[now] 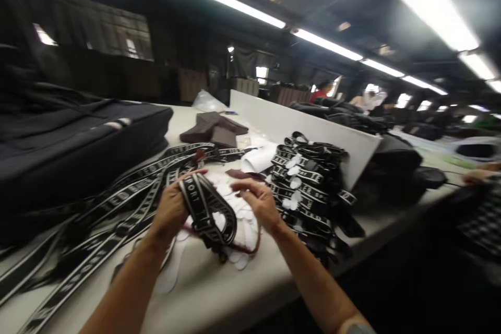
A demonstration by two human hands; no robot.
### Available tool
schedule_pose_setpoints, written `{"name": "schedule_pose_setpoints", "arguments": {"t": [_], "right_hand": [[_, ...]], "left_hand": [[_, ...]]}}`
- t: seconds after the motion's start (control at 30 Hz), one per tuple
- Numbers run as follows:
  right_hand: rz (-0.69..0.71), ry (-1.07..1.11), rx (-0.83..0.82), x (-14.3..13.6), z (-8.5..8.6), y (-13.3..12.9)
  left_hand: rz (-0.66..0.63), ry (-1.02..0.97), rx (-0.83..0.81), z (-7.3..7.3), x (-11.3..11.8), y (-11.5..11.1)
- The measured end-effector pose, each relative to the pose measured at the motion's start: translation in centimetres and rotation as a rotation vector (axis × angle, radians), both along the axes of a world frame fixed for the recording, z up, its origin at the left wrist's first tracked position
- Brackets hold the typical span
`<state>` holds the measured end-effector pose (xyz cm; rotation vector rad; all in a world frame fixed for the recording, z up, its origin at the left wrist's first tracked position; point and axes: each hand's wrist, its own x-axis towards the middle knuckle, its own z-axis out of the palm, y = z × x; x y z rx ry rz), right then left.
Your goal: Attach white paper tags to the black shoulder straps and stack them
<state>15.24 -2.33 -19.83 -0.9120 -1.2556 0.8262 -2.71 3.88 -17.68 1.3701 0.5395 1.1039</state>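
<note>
The left hand point(172, 207) clasps a looped strap point(194, 195), apparently mid-bundling and needing a steady grip next, the right hand point(261, 203) half-curled nearby, grasp unclear.

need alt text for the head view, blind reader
A person's left hand holds a looped black strap with white lettering, the right hand close by, over white pieces on a worktable. Loose straps lie left, bundled straps right.
</note>
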Motion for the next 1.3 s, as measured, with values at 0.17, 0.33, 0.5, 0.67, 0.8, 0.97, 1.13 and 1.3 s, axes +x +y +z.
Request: {"name": "schedule_pose_setpoints", "arguments": {"t": [0.17, 0.33, 0.5, 0.67, 0.8, 0.97, 1.13, 1.3], "right_hand": [[0.266, -0.011, -0.16, -1.6, -0.5, 3.8], [0.195, -0.175, -0.126, -4.3, -2.1, 3.5], [0.068, -0.269, -0.101, -4.4, -2.8, 2.3], [0.032, -0.373, 0.003, -4.7, -3.0, 1.6], [0.042, -0.291, 0.039, -5.1, -3.3, 1.9], [0.329, 0.117, -0.223, -4.8, -3.1, 1.9], [0.412, 0.289, -0.335, -4.4, -2.9, 2.0], [0.445, 0.379, -0.396, -3.5, -2.5, 1.7]], "left_hand": [[0.248, 0.125, 0.141, -1.4, -1.2, 1.0], [0.554, 0.28, 0.51, -2.0, -0.9, 1.6], [0.667, 0.277, 0.673, -2.6, -0.8, 1.5], [0.71, 0.297, 0.837, -2.5, -0.6, 1.0], [0.735, 0.256, 0.743, -2.4, -0.3, 0.6], [0.472, -0.056, 0.097, -1.8, 0.0, 0.8], [0.353, -0.244, -0.153, -1.0, -0.3, 1.2], [0.34, -0.262, -0.116, -0.3, -1.1, 1.0]]}}
